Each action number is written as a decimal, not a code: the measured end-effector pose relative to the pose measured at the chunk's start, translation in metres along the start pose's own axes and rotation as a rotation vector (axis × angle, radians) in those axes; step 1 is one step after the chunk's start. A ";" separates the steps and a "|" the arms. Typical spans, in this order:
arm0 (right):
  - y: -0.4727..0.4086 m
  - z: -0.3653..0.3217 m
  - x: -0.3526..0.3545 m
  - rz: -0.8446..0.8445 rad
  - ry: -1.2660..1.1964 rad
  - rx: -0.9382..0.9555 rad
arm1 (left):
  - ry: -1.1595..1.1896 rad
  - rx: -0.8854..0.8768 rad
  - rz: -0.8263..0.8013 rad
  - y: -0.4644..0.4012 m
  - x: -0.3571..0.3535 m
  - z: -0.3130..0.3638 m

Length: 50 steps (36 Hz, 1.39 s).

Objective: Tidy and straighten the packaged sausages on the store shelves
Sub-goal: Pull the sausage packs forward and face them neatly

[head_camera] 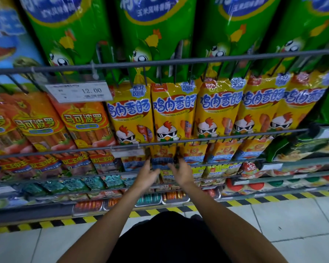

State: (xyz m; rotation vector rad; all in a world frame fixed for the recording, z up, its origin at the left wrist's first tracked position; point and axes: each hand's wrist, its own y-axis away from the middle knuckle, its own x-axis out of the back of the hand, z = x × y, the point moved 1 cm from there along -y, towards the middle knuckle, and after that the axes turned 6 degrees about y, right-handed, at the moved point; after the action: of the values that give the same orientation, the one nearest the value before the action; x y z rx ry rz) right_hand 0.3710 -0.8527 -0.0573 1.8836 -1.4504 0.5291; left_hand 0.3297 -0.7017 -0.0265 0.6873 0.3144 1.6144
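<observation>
Both hands, left hand (147, 174) and right hand (180, 172), grip an orange-and-blue sausage pack (162, 158) at centre frame; tugging could unhook it from its peg.

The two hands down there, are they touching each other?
Apart. In the head view the left hand and right hand sit side by side, with a packet showing in the gap between them.
</observation>
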 end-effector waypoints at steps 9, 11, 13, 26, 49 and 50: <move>0.001 -0.005 0.006 0.020 0.019 0.009 | 0.062 0.002 0.046 0.007 -0.005 0.002; -0.001 -0.004 0.005 0.000 0.025 0.002 | 0.065 0.011 0.035 0.007 -0.004 0.002; -0.002 -0.001 0.003 -0.017 0.032 0.002 | 0.056 0.007 0.019 0.008 -0.003 0.003; 0.029 0.005 -0.011 0.158 -0.280 0.056 | 0.046 -0.010 0.189 0.027 0.055 -0.035; 0.008 -0.085 -0.086 0.000 0.052 -0.016 | 0.062 0.002 0.088 0.007 0.101 -0.047; 0.007 -0.085 -0.087 0.014 0.073 -0.015 | 0.072 0.002 0.088 0.008 0.103 -0.046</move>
State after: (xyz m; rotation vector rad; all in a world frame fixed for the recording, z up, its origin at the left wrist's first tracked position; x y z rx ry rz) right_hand 0.3465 -0.7337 -0.0571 1.8251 -1.4170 0.5862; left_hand 0.2930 -0.5952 -0.0323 0.6536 0.3418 1.7258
